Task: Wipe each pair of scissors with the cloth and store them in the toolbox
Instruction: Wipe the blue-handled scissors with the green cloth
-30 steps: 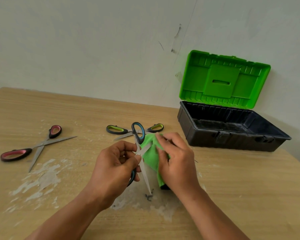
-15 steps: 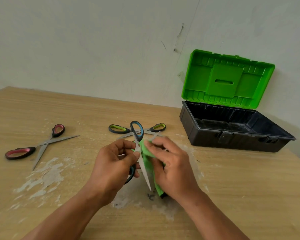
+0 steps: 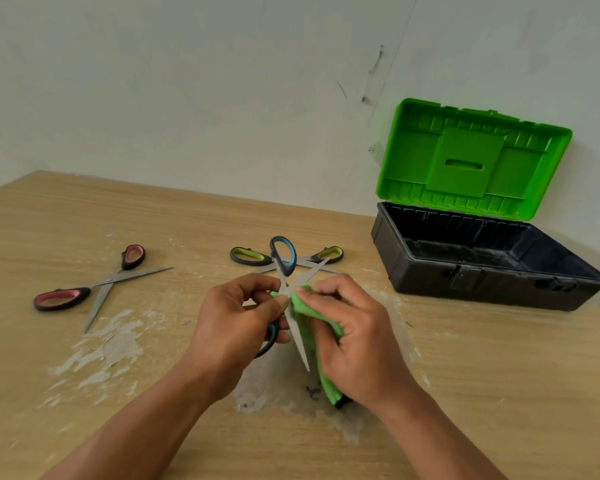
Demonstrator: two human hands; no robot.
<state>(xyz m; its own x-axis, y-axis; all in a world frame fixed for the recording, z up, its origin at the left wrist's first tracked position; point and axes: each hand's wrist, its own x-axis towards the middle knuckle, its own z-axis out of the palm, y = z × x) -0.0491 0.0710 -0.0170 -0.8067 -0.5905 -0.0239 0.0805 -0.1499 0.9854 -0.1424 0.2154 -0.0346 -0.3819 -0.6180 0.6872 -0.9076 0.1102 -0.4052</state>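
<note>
1. Blue scissors (image 3: 284,258): centre of frame, held off the table, blades spread in an X, one tip pointing down, the other up-right. Prob. light; stiff steel w/ rubbery loops. Edges + tips sharp, bare metal likely slick. Best hold = loops or at the pivot, never the edge.
2. Left hand (image 3: 236,327): closed on them, fingers pinching near the pivot, lower loop tucked under the palm.
3. Cloth (image 3: 307,327): green, soft, floppy, bunches easily. Sits just right of the down blade, touching it. A thick fold btw fingers + edge seems wise.
4. Right hand (image 3: 354,341): fingers curled round the cloth, pressing it to the blade.
5. Green-handled scissors (image 3: 252,257): flat on the table just behind the hands, open, partly hidden.
6. Pink-handled scissors (image 3: 61,299): left of frame, open, flat, well apart.
7. Toolbox (image 3: 482,289): right of frame, black, green lid (image 3: 471,161) up. No scissors show in the visible part, so prob. 1st pair in hand.
8. Table (image 3: 499,375): wood, pale worn patches under the hands.
</note>
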